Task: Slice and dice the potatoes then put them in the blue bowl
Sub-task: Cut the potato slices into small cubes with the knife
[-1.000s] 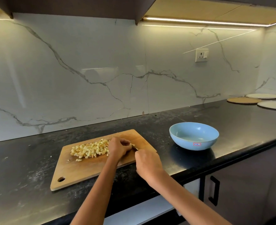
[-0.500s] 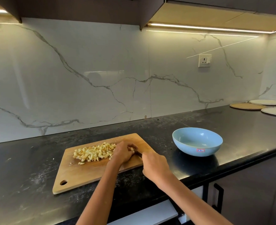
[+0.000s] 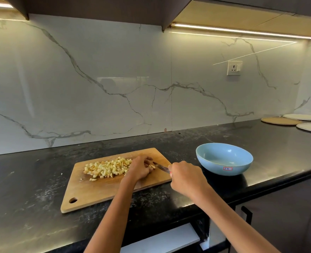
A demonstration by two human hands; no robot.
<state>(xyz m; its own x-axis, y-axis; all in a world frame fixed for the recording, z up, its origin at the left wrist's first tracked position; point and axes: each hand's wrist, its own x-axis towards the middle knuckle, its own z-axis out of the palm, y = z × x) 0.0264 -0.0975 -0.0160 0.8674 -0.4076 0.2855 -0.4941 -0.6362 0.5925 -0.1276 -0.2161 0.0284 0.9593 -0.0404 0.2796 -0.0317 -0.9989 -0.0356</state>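
Right hand: your right hand (image 3: 186, 177) is nearest you, over the worktop's front part at the right edge of the cutting board; its fingers are curled tight round the handle of the knife (image 3: 161, 167).
Knife: the blade runs up and left from your right fingers, low over the board, its tip just beside your left fingers.
Left hand: your left hand (image 3: 139, 168) sits on the board to the left of the right one; the fingers are bent down over a few potato pieces at the pile's right end. How firmly they hold those pieces you cannot tell from here.
Diced potatoes: the diced potatoes (image 3: 105, 168) lie in a loose heap on the board, stretching left from your left fingers; a few stray cubes sit just nearer you than the heap.
Cutting board: the wooden cutting board (image 3: 96, 192) lies flat on the worktop (image 3: 23, 198) under both hands, its hanging hole at the near left corner.
Blue bowl: the blue bowl (image 3: 224, 168) stands upright on the worktop to the right of your right fingers, near but apart from the board; no potato shows inside it. A small label is on its near wall.
Far right: three flat round plates (image 3: 302, 117) rest on the worktop well beyond the bowl.
Wall: a socket (image 3: 234, 68) is set in the marble backsplash above and beyond the bowl.
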